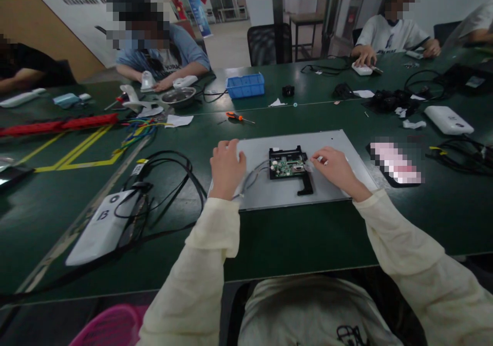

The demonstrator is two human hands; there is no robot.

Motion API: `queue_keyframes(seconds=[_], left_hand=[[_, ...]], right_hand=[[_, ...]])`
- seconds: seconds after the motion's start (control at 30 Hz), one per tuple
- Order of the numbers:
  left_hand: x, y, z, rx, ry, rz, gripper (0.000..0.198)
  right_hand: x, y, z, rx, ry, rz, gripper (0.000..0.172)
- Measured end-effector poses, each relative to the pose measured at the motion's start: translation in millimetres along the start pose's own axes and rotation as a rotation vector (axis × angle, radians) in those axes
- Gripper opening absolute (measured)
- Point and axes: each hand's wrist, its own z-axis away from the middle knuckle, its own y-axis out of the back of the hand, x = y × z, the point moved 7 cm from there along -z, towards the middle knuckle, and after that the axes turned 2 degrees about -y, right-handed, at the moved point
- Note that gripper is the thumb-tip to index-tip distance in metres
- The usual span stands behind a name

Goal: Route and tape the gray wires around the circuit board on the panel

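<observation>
A flat light-grey panel (254, 197) lies on the green table before me. On it sits a black bracket (307, 186) holding a green circuit board (287, 167). Grey wires (252, 177) run from the board's left side toward the panel's left edge. My left hand (228, 167) rests at that left edge, fingers bent forward and thumb apart, with nothing visible in it. Beside the board's right end, my right hand (334, 167) has thumb and fingers pinched together. Something small and whitish shows at those fingertips, too small to name.
A white power bank (102, 228) with black cables lies left. A phone (396, 164) is right of the panel. Beyond it are an orange-handled screwdriver (239, 117), a blue basket (245, 85) and a metal bowl (179, 97). Other people sit across the table.
</observation>
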Motion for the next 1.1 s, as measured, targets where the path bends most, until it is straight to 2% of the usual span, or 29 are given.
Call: queue_keyframes(seconds=[0.07, 0.13, 0.2, 0.27, 0.4, 0.5, 0.6, 0.67, 0.73, 0.8, 0.9, 1.1], left_hand=[[-35, -10.1, -8, -0.056, 0.082, 0.091, 0.042], [-61, -23.5, -12, -0.126, 0.129, 0.168, 0.046], [-77, -36.2, -13, -0.185, 0.174, 0.214, 0.048], [-82, -45.9, -13, -0.226, 0.177, 0.248, 0.049], [-77, -54.3, -13, -0.249, 0.109, 0.275, 0.038], [-71, -50.9, -15, -0.231, 0.084, 0.269, 0.026], [-69, -36.3, -18, -0.158, 0.102, 0.345, 0.022], [-69, -23.5, -19, -0.113, 0.148, 0.479, 0.026], [-67, -12.5, -18, -0.117, 0.188, 0.628, 0.03], [-61, -5.2, -16, -0.177, 0.186, 0.734, 0.031], [-46, -1.3, -11, -0.3, 0.123, 0.773, 0.03], [-24, -15.0, 0, -0.494, -0.008, 0.655, 0.024]], right_hand=[[-4, 0, 1, -0.011, 0.021, 0.04, 0.016], [-7, 0, 2, -0.016, 0.034, 0.069, 0.017], [-11, 0, 3, -0.015, 0.043, 0.09, 0.017], [-14, -1, 5, -0.02, 0.055, 0.1, 0.017], [-20, -3, 8, -0.021, 0.071, 0.094, 0.018], [-23, -3, 9, -0.017, 0.073, 0.096, 0.018], [-24, -2, 9, -0.014, 0.072, 0.09, 0.018], [-24, -1, 9, -0.002, 0.07, 0.084, 0.018], [-25, 0, 9, 0.014, 0.073, 0.076, 0.019], [-28, 1, 9, 0.031, 0.082, 0.066, 0.02], [-36, 3, 10, 0.052, 0.12, 0.056, 0.022], [-57, 0, 14, 0.039, 0.212, 0.051, 0.026]])
